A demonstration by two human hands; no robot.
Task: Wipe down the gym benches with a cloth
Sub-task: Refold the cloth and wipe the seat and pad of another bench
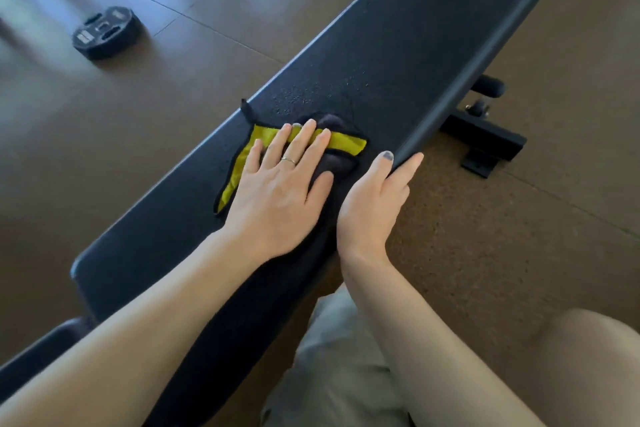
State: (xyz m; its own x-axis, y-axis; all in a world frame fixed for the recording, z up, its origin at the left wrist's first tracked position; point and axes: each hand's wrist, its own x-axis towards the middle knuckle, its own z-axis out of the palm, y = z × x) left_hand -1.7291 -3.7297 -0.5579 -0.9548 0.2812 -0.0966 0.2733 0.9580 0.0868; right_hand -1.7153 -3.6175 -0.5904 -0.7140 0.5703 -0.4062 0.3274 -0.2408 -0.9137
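1. Your left hand [277, 194] lies flat, fingers spread, pressing the cloth [341, 144] onto the black padded tabletop [415, 45]; this grip is open, palm down, not closed around anything.
2. The cloth, dark with a yellow side showing, sits near the middle of the pad, mostly under your fingers.
3. Your right hand [372, 204] grips the pad's near edge, thumb on top, fingers curled under.
4. A weight plate [105, 32] lies on the floor [519, 218], well apart.
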